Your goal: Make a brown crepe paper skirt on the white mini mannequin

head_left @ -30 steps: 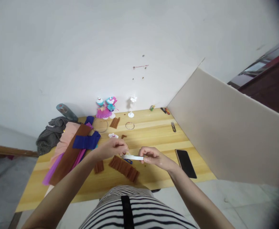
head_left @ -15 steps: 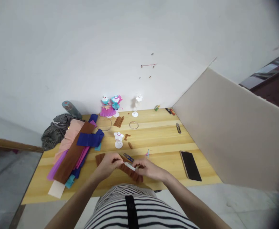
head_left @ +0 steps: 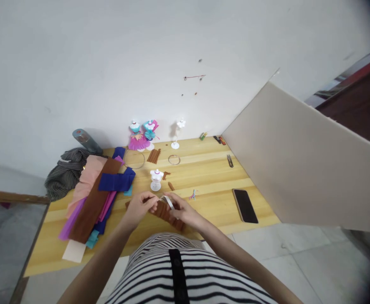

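Left hand (head_left: pixel 140 207) and right hand (head_left: pixel 184 212), fingers pinched narrow on a short white strip (head_left: pixel 168 202) over pleated brown crepe paper (head_left: pixel 167 214) at the wooden table's (head_left: pixel 204 177) near edge; white mini mannequin (head_left: pixel 156 179) at 12 o'clock, phone (head_left: pixel 244 205) at 3, grey flask (head_left: pixel 82 139) at 11, contents unseen.

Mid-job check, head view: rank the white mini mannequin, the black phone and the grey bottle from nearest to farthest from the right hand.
From the right hand, whose fingers pinch a white strip:
1. white mini mannequin, just beyond the hand, slightly left.
2. black phone, off to the right, about level with the hand.
3. grey bottle, far back left corner.
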A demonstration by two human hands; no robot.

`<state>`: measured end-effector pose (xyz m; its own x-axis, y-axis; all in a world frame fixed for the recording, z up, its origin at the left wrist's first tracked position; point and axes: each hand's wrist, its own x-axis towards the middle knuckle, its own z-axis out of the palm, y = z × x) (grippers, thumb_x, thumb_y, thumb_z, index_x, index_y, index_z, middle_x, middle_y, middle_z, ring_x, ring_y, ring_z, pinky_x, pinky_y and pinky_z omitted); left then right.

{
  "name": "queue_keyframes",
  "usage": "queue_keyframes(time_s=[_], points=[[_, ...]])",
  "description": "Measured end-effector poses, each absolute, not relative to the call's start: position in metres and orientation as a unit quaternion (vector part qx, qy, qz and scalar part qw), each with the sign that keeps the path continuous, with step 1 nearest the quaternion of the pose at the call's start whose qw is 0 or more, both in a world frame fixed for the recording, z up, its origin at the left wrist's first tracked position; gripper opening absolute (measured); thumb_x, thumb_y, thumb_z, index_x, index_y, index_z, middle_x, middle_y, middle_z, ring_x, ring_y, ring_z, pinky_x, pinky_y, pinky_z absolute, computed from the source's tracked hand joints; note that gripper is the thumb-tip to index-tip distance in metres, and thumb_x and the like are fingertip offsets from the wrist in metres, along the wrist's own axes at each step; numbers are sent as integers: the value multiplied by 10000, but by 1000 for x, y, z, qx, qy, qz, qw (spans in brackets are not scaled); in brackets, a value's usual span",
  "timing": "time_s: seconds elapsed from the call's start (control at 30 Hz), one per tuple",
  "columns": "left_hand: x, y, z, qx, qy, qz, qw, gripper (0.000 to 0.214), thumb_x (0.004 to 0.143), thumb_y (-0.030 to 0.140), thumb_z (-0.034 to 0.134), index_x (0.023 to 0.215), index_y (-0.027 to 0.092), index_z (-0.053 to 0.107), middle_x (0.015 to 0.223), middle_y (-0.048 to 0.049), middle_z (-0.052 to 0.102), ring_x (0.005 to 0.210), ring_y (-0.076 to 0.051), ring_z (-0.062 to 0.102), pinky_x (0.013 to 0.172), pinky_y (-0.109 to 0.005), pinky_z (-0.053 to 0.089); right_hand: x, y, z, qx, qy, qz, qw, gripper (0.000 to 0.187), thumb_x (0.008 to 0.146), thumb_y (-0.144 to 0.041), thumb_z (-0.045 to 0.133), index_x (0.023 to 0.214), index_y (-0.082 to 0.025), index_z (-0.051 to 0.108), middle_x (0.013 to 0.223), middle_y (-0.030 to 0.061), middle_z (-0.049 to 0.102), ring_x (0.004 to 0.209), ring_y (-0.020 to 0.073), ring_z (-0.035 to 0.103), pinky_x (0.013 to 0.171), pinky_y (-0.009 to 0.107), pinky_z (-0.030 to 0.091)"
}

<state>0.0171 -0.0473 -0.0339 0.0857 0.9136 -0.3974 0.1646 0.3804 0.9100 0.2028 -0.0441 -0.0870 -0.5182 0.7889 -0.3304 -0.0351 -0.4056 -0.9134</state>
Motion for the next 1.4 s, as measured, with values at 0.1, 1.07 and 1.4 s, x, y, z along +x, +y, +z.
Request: queue_keyframes(time_s=[0.1, 1.07, 1.4], points=[[18, -47, -35, 456, 582, 350, 575, 196, 726, 303, 594, 630, 135, 623, 544, 10, 591, 510, -99, 513, 541, -227, 417, 202, -45, -89, -432, -460, 714, 303, 610, 725, -279, 639, 1311, -271, 470, 815, -13, 544, 628, 119, 516, 585, 265, 484], [43, -71, -37, 525, 636, 355, 440, 227, 776, 318, 540, 583, 199, 533, 514, 24, 501, 543, -142, 474, 570, -263, 342, 186, -21, -69, -523, -524, 419, 525, 191, 826, -242, 530, 959, -187, 656, 835, 66, 639, 734, 183, 613, 719, 325, 489], [17, -33, -80, 429, 578, 392, 573, 367, 718, 508, 604, 660, 148, 563, 588, -4, 569, 540, -115, 528, 572, -253, 444, 175, -6, -119, -528, -426, 527, 512, 240, 681, -337, 601, 848, -164, 607, 608, -21, 535, 524, 123, 454, 527, 257, 392]])
